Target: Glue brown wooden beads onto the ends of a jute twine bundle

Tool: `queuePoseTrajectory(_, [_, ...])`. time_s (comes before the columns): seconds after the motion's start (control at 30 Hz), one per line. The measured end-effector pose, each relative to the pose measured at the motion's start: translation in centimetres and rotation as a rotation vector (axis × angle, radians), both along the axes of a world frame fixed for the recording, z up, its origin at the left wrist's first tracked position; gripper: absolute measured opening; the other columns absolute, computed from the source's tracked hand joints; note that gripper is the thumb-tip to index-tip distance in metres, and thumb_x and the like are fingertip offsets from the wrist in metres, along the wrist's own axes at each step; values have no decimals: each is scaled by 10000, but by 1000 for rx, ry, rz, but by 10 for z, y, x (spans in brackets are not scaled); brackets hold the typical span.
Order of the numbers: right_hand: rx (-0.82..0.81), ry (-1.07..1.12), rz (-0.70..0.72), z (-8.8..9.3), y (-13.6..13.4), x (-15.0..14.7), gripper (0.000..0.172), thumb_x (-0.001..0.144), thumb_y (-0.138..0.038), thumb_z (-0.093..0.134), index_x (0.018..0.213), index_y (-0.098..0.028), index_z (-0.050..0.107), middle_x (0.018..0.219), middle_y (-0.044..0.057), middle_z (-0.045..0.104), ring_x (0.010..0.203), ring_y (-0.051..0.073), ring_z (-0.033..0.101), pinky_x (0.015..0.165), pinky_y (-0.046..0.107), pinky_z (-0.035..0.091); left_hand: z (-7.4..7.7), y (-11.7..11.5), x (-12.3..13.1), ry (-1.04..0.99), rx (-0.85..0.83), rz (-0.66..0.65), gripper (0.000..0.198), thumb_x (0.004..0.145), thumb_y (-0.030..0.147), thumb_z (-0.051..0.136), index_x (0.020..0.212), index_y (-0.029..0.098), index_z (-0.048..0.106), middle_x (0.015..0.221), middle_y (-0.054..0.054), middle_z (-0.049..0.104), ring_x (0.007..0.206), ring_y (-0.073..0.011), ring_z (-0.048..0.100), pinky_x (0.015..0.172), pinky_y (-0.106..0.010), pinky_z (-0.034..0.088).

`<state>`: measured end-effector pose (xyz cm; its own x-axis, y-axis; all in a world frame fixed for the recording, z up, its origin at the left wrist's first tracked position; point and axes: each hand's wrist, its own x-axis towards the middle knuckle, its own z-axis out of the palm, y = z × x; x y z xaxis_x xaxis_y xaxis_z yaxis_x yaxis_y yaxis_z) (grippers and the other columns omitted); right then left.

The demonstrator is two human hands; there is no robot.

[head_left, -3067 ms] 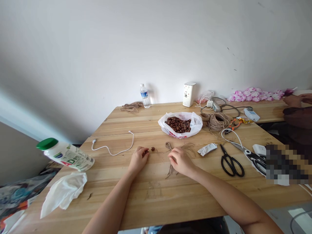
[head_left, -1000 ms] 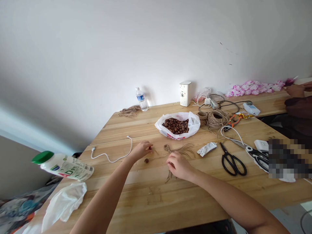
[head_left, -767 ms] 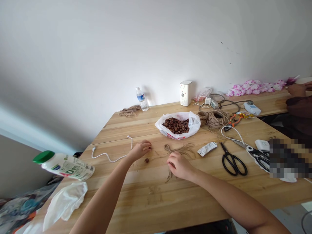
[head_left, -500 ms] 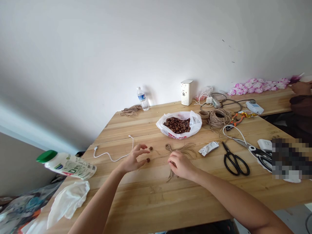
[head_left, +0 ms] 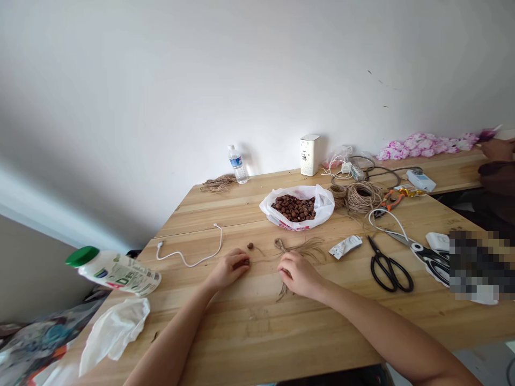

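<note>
My left hand [head_left: 230, 269] rests low over the table, its fingers pinched on a small round brown nut, mostly hidden by the fingertips. A second brown nut [head_left: 250, 246] lies just beyond those fingers, at the end of a thin strand. My right hand [head_left: 299, 275] is closed on a bundle of jute strings [head_left: 306, 248]. The bundle has a knotted loop [head_left: 279, 244] at its far end. Loose string ends fan out to the right and also hang below the fingers. A thin string runs between my two hands.
Behind my hands sits a white plastic bag [head_left: 325, 212] of brown nuts, with jute twine rolls [head_left: 363, 197] beside it. Black scissors [head_left: 389, 268], a small white packet [head_left: 345, 246] and a white cable [head_left: 189, 264] lie around. A white bottle [head_left: 120, 272] lies left. Another person's sleeve [head_left: 497, 174] shows far right.
My left hand has closed from spread fingers onto the nearer nut. My right hand stays on the jute strings. The view has shifted slightly.
</note>
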<state>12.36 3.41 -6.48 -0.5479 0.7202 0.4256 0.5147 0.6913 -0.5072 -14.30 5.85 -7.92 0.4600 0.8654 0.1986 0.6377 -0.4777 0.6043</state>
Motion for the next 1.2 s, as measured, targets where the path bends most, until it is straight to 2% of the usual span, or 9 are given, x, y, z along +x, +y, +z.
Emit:
queuePoseTrajectory(0.37, [8, -32, -6, 0, 0, 0, 135, 753, -45, 545, 750, -158, 618, 808, 54, 585, 814, 175, 513, 735, 282, 430, -8, 1, 3, 33, 119, 69, 152, 817, 259, 485, 838, 191, 620, 928, -81, 605, 891, -186, 557, 812, -312, 458])
queuePoseTrajectory(0.57, [130, -269, 72, 9, -3, 3, 74, 781, -169, 572, 738, -168, 633, 838, 61, 598, 848, 203, 483, 736, 319, 416, -22, 14, -1, 25, 192, 220, 187, 802, 286, 494, 915, 204, 618, 905, -78, 594, 856, -201, 560, 786, -344, 473])
queuePoseTrajectory(0.7, [76, -337, 97, 13, 0, 10, 70, 760, -203, 606, 715, -178, 654, 845, 43, 632, 818, 188, 520, 716, 296, 426, -25, 15, -1, -19, 168, 255, 225, 782, 295, 514, 957, 190, 609, 895, -77, 589, 831, -203, 571, 776, -355, 484])
queuePoseTrajectory(0.77, [15, -280, 162, 21, 12, 18, 69, 771, -198, 598, 764, -197, 667, 871, 15, 649, 791, 154, 556, 730, 265, 433, -24, 14, 0, -53, 143, 246, 249, 775, 295, 526, 987, 188, 601, 901, -77, 592, 830, -201, 576, 775, -354, 488])
queuePoseTrajectory(0.83, [-31, -216, 153, 33, 36, 29, 126, 805, -176, 552, 821, -212, 672, 879, -1, 662, 777, 131, 585, 728, 238, 440, -23, 12, 0, -82, 118, 236, 262, 771, 304, 538, 1003, 198, 598, 917, -74, 598, 837, -200, 579, 776, -352, 491])
queuePoseTrajectory(0.93, [-43, -186, -149, 52, 87, 42, 175, 803, -127, 528, 834, -202, 683, 874, 18, 681, 817, 151, 608, 747, 248, 450, -23, 10, 0, -112, 102, 236, 268, 778, 327, 534, 1009, 208, 601, 934, -72, 605, 846, -202, 580, 779, -355, 490])
queuePoseTrajectory(1.0, [-39, -208, -246, 59, 122, 46, 217, 791, -70, 500, 858, -165, 683, 907, 67, 683, 846, 180, 613, 763, 279, 451, -23, 9, 0, -126, 99, 245, 286, 787, 340, 526, 1033, 210, 595, 940, -75, 606, 856, -205, 581, 786, -359, 489])
queuePoseTrajectory(1.1, [-36, -284, -252, 58, 157, 42, 220, 733, -25, 546, 847, -152, 684, 889, 74, 684, 811, 179, 617, 735, 258, 451, -23, 8, 0, -139, 109, 258, 301, 793, 355, 522, 1057, 225, 586, 947, -72, 609, 872, -207, 586, 788, -355, 491])
queuePoseTrajectory(1.2, [-6, -365, -249, 49, 169, 32, 166, 697, -25, 602, 805, -127, 677, 917, 95, 665, 870, 193, 599, 756, 250, 426, -22, 6, 1, -150, 127, 268, 260, 805, 370, 506, 1000, 236, 611, 931, -62, 615, 865, -202, 595, 764, -330, 498])
